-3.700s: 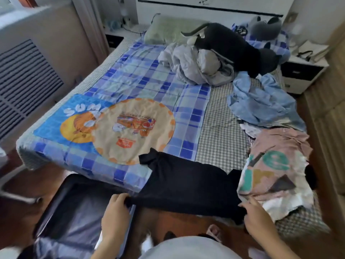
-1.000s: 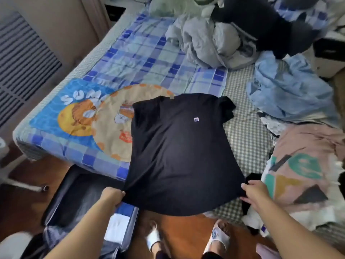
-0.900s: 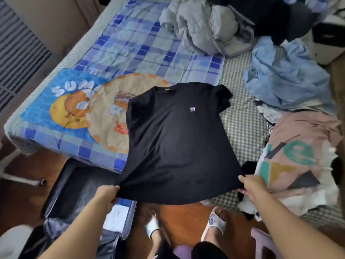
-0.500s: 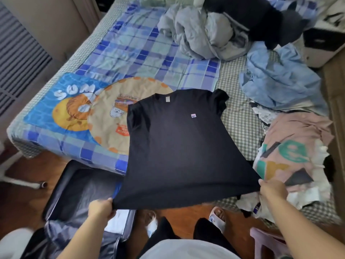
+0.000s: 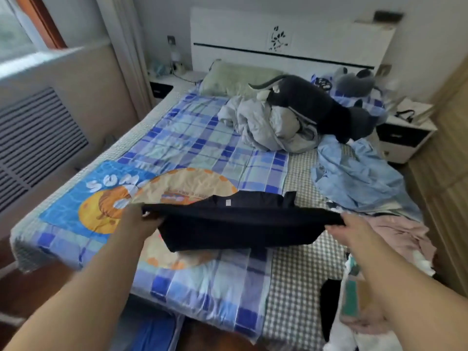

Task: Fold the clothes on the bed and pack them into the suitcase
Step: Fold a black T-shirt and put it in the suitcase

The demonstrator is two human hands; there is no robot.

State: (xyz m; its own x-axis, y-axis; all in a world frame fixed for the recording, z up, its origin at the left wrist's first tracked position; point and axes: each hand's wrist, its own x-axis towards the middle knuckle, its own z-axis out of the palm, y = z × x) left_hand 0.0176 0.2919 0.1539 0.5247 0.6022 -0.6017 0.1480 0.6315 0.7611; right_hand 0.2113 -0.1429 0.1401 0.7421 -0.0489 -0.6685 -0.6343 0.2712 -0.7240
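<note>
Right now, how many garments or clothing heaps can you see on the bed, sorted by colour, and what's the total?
Black: 1, the black T-shirt gripped by left hand and right hand
Grey: 1, the grey heap
Light blue: 1, the light blue garment
Pink: 1, the pink pile
Total: 4

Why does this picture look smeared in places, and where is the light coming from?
Head view: motion blur smears the near forearms and bed corner; the black t-shirt is fairly sharp; daylight enters from the window at upper left; wide-angle lens bends the edges.
</note>
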